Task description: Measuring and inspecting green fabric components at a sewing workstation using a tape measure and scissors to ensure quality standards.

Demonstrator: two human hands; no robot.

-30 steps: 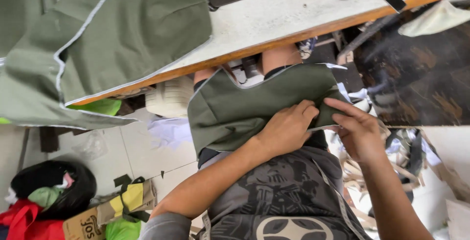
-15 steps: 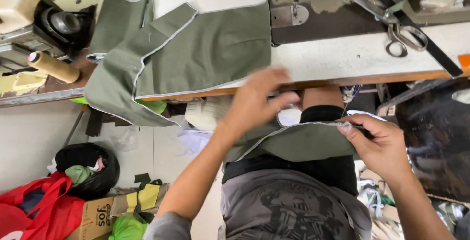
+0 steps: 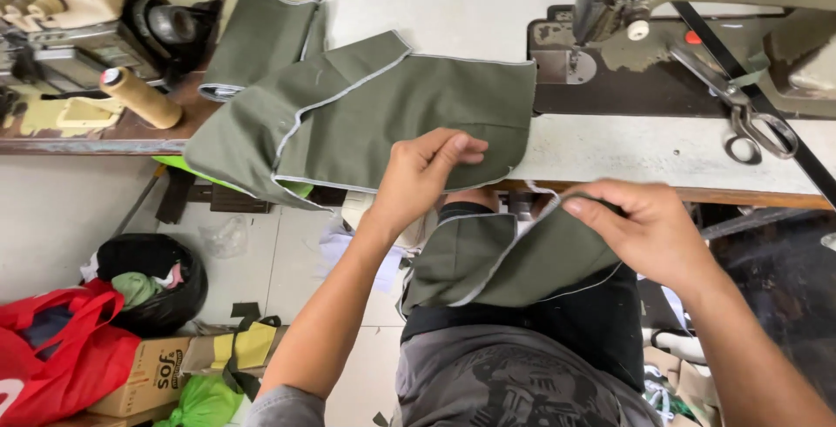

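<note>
Here the green fabric piece [image 3: 505,257] hangs from the right hand [image 3: 649,235], below the left hand [image 3: 422,174].

Free room and obstacles at the sewing table. Open white tabletop [image 3: 435,0] lies between the stacked green fabric pieces [image 3: 383,118] and the sewing machine [image 3: 697,9], which blocks the far right. Scissors [image 3: 753,131] lie on the right strip of table. A thread cone [image 3: 139,96] and a second machine [image 3: 70,9] close off the left bench. Below the table edge, the left hand [image 3: 418,174] and right hand [image 3: 649,231] share the gap with a folded green piece [image 3: 505,262].
</note>
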